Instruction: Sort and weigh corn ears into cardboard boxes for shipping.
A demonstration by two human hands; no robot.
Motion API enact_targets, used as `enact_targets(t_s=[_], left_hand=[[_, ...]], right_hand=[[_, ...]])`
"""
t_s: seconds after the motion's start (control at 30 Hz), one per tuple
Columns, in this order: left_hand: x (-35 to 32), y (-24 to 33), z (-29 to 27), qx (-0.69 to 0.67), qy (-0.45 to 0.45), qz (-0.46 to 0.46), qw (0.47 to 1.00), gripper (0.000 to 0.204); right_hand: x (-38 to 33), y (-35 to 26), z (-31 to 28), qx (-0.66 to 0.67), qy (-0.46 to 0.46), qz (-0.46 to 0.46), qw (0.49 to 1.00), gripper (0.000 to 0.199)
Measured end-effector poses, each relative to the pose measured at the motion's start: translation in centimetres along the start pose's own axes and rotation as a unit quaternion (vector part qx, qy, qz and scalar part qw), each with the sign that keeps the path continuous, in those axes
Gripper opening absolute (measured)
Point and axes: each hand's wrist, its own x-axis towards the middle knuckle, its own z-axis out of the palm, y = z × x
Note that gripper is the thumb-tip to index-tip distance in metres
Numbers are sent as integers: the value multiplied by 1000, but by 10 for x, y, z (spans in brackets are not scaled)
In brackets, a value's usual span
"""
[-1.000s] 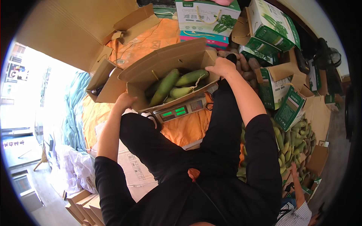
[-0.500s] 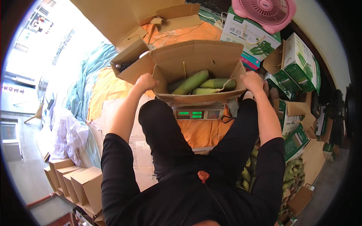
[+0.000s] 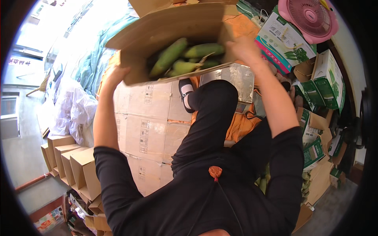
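Note:
Both my hands grip an open brown cardboard box (image 3: 185, 25), raised in front of me and tilted so its inside shows. My left hand (image 3: 115, 76) is closed on the lower left edge. My right hand (image 3: 245, 50) is closed at the right side, its fingertips partly hidden by the box wall. In the box lie several long green vegetables (image 3: 169, 57), which look like ears of corn in their husks; one has a pale, stringy end. Below and right of the box, a scale with a silver plate (image 3: 236, 80) stands bare, partly behind my knee.
Flattened cardboard (image 3: 145, 129) covers the floor at left. Small open boxes (image 3: 84, 169) stand in a row beyond it. Right are green-and-white cartons (image 3: 327, 82), a pink fan (image 3: 309, 17) on a carton, and a partly hidden vegetable pile (image 3: 307, 181). White plastic bags (image 3: 73, 106) lie far left.
The box with the vegetables has come up off the scale and moved left, carried in both hands. My left knee has swung right, and my left foot now shows. The scale plate is uncovered.

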Motion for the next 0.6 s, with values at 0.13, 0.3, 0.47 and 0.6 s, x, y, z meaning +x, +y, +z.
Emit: enact_targets(t_s=[0.13,0.3,0.47,0.6], left_hand=[[-45,-73,-28,112,0,6,994,45],[-129,-257,-49,256,-18,44,966,32],[-253,-343,-38,244,-48,-103,963,43],[-341,-397,-14,301,-103,-303,898,39]], right_hand=[[-15,-67,54,42,-54,5,998,25],[-69,-119,156,117,-73,-89,986,19],[-153,-158,233,78,-242,-64,965,18],[-206,-177,278,-123,-450,-164,869,27]])
